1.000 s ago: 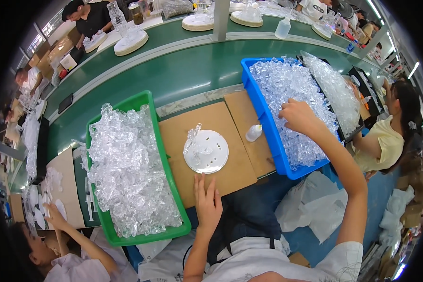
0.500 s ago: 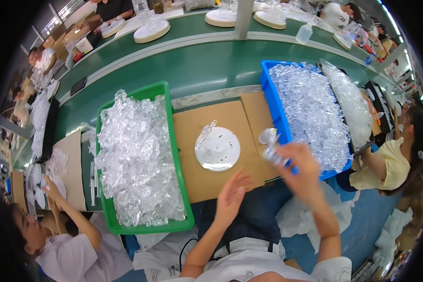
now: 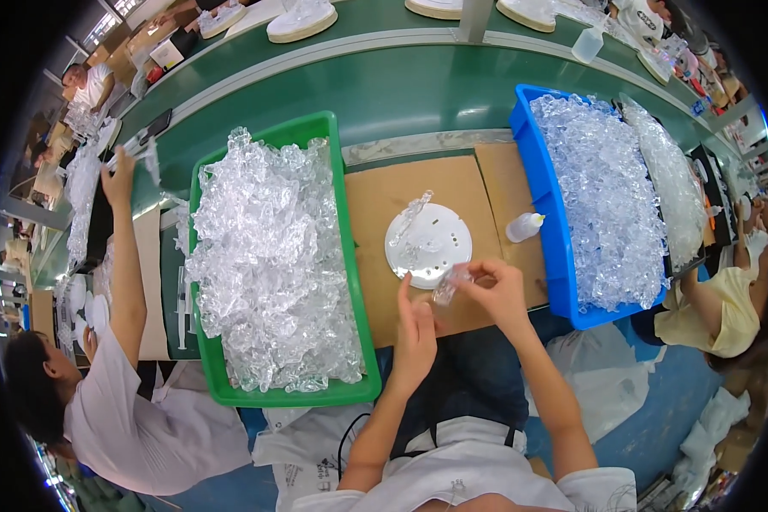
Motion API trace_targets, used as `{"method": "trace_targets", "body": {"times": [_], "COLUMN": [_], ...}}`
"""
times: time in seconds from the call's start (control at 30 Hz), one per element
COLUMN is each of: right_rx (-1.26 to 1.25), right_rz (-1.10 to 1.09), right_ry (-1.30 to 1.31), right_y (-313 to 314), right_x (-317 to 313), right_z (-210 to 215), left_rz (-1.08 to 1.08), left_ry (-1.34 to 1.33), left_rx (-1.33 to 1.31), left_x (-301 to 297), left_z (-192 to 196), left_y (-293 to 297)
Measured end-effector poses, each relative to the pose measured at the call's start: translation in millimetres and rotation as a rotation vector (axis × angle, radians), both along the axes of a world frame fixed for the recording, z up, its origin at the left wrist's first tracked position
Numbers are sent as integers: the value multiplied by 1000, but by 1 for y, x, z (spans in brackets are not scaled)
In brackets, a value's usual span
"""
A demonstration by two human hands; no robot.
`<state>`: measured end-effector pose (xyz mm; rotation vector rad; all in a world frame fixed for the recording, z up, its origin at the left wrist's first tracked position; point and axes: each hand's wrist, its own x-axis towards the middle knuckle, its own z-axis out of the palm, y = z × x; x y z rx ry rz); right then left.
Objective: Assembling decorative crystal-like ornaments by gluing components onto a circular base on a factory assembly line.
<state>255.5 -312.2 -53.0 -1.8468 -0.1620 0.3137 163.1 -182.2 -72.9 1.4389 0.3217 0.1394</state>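
Observation:
A round white plate with small holes [image 3: 452,240] lies on brown cardboard in front of me. One clear plastic piece [image 3: 416,213] rests across its left side. My right hand [image 3: 498,294] pinches another clear plastic piece [image 3: 449,288] by the plate's near right edge. Beside it, at the near edge of the plate, my left hand [image 3: 416,334] holds nothing, its fingers apart and pointing forward. A small white squeeze bottle with a yellowish tip [image 3: 523,228] is on the cardboard, right of the plate.
A green bin [image 3: 347,247] heaped with clear plastic pieces stands left, a blue bin [image 3: 555,222] of similar pieces right. At far left a person [image 3: 128,401] reaches up over the bench; another [image 3: 708,316] sits at right. A green bench surface [image 3: 384,94] runs behind.
My right hand has come left from beside the blue bin to the plate, and the bottle now shows unobstructed. The person on the left has raised an arm. The whole view has shifted.

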Motion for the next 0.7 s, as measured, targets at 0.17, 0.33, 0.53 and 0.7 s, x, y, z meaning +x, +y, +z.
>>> {"method": "trace_targets", "body": {"times": [0.17,0.33,0.53,0.7], "right_rx": [-58,-117,-134,-164], "right_rz": [-162,-180,-198,-106], "right_ry": [-137,-206,-259,-319], "right_y": [23,35,35,22], "right_x": [5,2,-2,-6], "right_z": [-9,-15,-25,-19], "left_rz": [168,90,-34,-119], "left_ry": [-189,-170,-192,-141], "left_rx": [970,987,1072,1227], "left_x": [0,1,5,7], "left_z": [-10,-20,-29,-25], "left_y": [13,16,18,17]}}
